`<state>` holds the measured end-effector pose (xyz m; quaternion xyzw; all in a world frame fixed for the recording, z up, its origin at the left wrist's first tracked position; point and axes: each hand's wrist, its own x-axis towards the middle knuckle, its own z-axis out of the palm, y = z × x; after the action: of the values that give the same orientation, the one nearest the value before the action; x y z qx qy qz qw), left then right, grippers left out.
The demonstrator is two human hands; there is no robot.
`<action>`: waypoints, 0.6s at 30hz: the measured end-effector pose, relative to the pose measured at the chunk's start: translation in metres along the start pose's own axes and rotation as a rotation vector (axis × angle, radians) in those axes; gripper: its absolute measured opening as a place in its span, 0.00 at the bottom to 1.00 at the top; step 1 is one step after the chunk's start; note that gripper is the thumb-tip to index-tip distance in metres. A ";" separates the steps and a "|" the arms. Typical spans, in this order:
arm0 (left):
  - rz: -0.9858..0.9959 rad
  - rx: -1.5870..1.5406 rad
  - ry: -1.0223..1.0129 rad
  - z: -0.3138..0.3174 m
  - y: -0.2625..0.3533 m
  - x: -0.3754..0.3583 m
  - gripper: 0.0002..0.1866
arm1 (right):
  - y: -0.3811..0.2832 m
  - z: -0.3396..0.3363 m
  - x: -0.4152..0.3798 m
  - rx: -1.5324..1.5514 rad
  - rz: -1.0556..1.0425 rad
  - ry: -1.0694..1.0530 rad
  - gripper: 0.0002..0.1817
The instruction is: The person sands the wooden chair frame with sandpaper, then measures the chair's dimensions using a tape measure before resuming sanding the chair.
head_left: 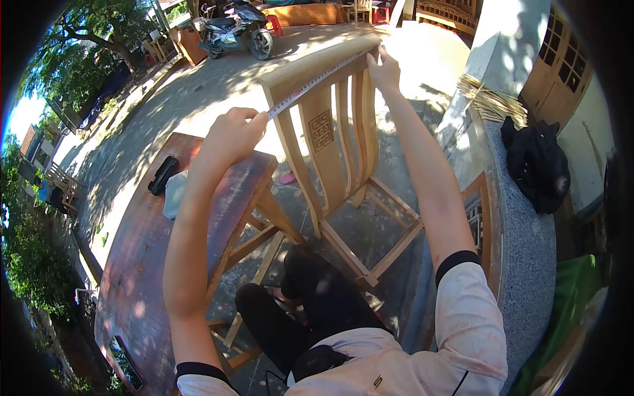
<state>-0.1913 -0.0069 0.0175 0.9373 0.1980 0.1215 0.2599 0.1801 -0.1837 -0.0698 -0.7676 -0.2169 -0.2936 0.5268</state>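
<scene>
A wooden chair frame [333, 168] without a seat panel stands in front of me, its carved backrest toward me. Along its top rail stretches a pale tape measure [310, 84]. My left hand [236, 135] is closed around the tape's near left end, just off the rail's left corner. At the rail's far right corner, my right hand [384, 69] pinches the other end of the tape against the wood. The tape's case, if inside my left hand, is hidden by the fingers.
Left of me stands a wooden table [142, 264] with a black case-like object [163, 175] and a phone [125, 362] on it. A stone ledge [528, 264] at right carries a black bag [538, 165] and thin sticks [492, 100]. A motorbike [236, 32] is parked behind.
</scene>
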 end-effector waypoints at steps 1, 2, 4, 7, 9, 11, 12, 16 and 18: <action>0.026 0.018 -0.006 0.001 -0.001 0.000 0.23 | 0.000 0.000 0.001 0.012 0.032 -0.020 0.33; 0.051 0.037 -0.013 0.001 -0.002 0.001 0.23 | 0.000 -0.002 0.002 0.023 0.065 -0.040 0.33; 0.027 0.048 -0.021 0.003 0.000 -0.001 0.22 | 0.003 0.000 0.001 0.032 0.069 -0.046 0.33; 0.007 0.034 -0.025 0.003 0.002 -0.001 0.22 | 0.014 0.007 0.000 0.016 -0.003 -0.009 0.32; 0.010 0.037 -0.018 0.003 0.002 0.000 0.22 | 0.016 0.008 -0.001 -0.008 -0.026 0.003 0.32; 0.024 0.063 -0.007 0.004 0.002 0.001 0.22 | 0.014 0.004 -0.005 -0.011 0.021 -0.019 0.32; 0.021 0.066 -0.009 0.004 0.002 0.002 0.22 | 0.014 0.004 -0.006 -0.011 0.044 -0.030 0.32; 0.013 0.056 -0.014 0.004 0.002 0.002 0.21 | 0.014 0.003 -0.007 -0.078 -0.002 0.027 0.33; -0.002 0.055 -0.018 0.003 0.004 0.001 0.21 | 0.012 0.000 -0.008 -0.084 0.021 0.006 0.33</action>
<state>-0.1887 -0.0109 0.0171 0.9449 0.2000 0.1076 0.2360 0.1818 -0.1885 -0.0839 -0.7904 -0.1946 -0.2991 0.4979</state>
